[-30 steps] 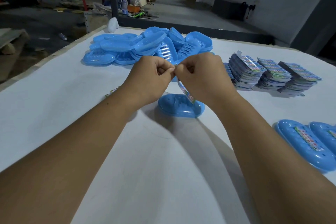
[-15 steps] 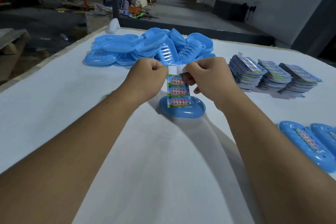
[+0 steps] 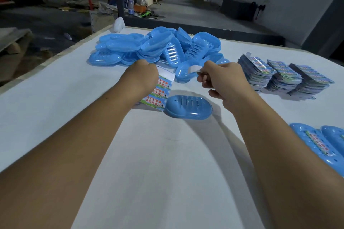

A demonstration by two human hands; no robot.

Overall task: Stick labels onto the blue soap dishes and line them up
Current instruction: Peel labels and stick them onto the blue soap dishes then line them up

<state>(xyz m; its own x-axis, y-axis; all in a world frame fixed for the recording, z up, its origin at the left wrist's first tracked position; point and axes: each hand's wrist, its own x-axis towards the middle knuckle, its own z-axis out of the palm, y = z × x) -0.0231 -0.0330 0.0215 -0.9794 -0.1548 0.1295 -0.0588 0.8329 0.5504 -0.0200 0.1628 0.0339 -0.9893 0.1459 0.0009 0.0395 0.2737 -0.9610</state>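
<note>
Left hand (image 3: 141, 74) pinches the printed label (image 3: 157, 95); right hand (image 3: 219, 78) pinches its white backing strip (image 3: 193, 70). Target soap dish (image 3: 189, 107) lies at the label's 3 o'clock. Peel slowly, keeping adhesive off fingers.

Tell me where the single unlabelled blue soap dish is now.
In the head view, the soap dish lies at the table's centre, right of the label that the left hand holds.

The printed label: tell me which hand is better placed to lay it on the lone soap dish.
Left, probably. The left hand grips the printed label, which hangs just beside the lone soap dish. The right hand pinches only the white backing strip, farther back.
</note>
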